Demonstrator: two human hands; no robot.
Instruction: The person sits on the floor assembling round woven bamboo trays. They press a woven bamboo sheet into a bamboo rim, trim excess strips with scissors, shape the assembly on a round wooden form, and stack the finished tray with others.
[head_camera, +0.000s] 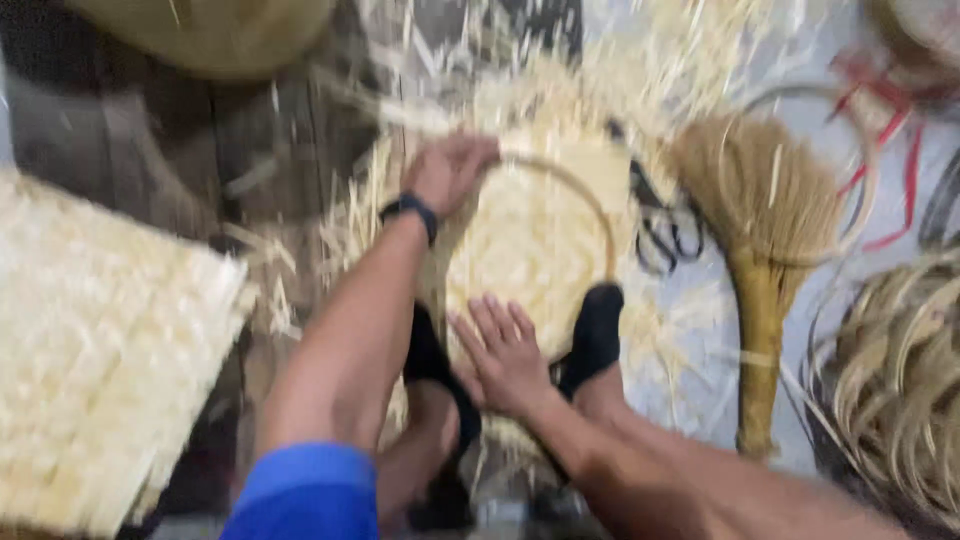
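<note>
A pale woven bamboo mat (530, 240) lies on the floor with a thin round hoop (590, 200) pressed on it. My left hand (450, 170) grips the far rim of the hoop; a dark band sits on that wrist. My right hand (505, 350) lies flat, fingers spread, on the near part of the mat. Two feet in black socks (595, 335) stand on the mat's near edge, one on each side of my right hand. The picture is blurred by motion.
A second woven mat (100, 350) lies at the left. A straw hand broom (765, 250) lies at the right beside black scissors (665, 225). Coiled cane strips (900, 380) sit at the far right, loose hoops with red cord (880, 130) above them. Splinters litter the floor.
</note>
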